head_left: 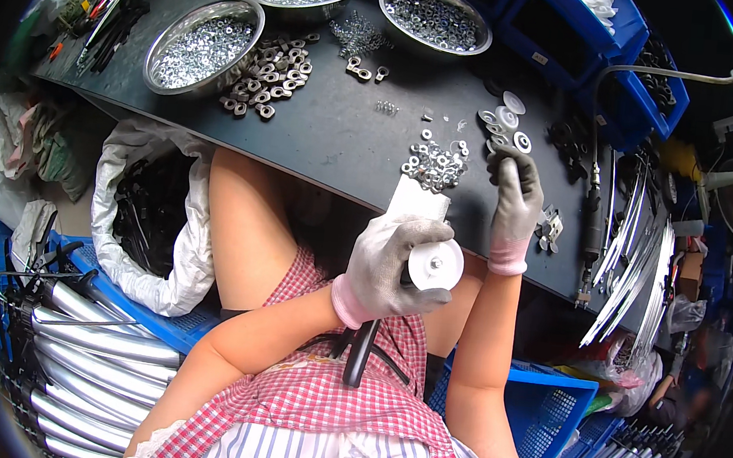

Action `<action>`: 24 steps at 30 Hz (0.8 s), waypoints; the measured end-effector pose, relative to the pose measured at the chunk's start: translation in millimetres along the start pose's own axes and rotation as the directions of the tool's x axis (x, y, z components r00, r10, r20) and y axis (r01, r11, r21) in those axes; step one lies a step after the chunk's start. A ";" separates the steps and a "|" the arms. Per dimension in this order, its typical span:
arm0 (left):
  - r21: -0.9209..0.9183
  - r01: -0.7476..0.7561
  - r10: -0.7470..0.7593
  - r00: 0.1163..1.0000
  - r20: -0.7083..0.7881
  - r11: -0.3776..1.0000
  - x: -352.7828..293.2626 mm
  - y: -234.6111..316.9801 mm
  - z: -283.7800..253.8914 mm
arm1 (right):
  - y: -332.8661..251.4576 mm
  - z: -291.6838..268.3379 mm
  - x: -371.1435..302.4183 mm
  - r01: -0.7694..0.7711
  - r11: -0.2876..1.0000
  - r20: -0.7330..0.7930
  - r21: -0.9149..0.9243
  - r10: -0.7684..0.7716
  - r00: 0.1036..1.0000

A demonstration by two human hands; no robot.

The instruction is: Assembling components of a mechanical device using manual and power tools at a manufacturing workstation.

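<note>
My left hand [385, 265], in a grey glove with a pink cuff, is closed around a part with a round white disc [435, 265] facing up. A small metal bolt end shows at the disc's middle. Below that hand a black rod [360, 355] slants over my lap; whether it joins the disc is hidden. Over the table my right hand [516, 194], gloved alike, has its fingers bent together at a white plastic disc [522, 142] with a dark ring. More white discs [506, 117] lie just beyond. Small nuts and washers [435, 165] are heaped to its left.
Three steel bowls of small hardware [203, 49] stand at the back left, beside a pile of metal clamps [269, 72]. Blue bins [567, 28] line the back right. A hanging tool [593, 205] and bundled metal strips [633, 270] are at right. A white sack [179, 278] stands left of my legs.
</note>
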State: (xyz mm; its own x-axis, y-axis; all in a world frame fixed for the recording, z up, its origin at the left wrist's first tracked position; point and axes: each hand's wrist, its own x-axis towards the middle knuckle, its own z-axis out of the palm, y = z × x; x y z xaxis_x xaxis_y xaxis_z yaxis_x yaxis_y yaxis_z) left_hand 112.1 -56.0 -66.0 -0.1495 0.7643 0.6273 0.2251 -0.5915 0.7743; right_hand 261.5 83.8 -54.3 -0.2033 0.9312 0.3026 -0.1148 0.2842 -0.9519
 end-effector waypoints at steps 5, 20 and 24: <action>0.011 -0.004 0.004 1.000 0.018 1.000 -3.4 -0.5 0.2 | 2.7 7.7 -13.3 0.070 0.657 0.044 -0.750 -0.056 0.997; 0.007 0.101 -0.101 0.995 -0.014 0.995 1.0 6.5 3.9 | -57.5 17.0 -30.3 0.106 0.901 0.055 -0.420 -0.091 0.994; -0.009 0.093 -0.093 0.994 -0.059 0.996 4.5 9.3 5.8 | -102.1 18.0 -47.6 0.649 0.592 0.467 -0.478 -0.455 0.759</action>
State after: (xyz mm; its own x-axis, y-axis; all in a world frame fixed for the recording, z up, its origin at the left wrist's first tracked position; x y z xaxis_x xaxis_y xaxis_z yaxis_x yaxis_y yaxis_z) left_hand 119.1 -56.6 -56.4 -0.2264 0.7996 0.5562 0.2015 -0.5203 0.8299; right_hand 265.3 6.4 29.4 -0.5561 0.4706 0.6851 0.2649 0.8816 -0.3906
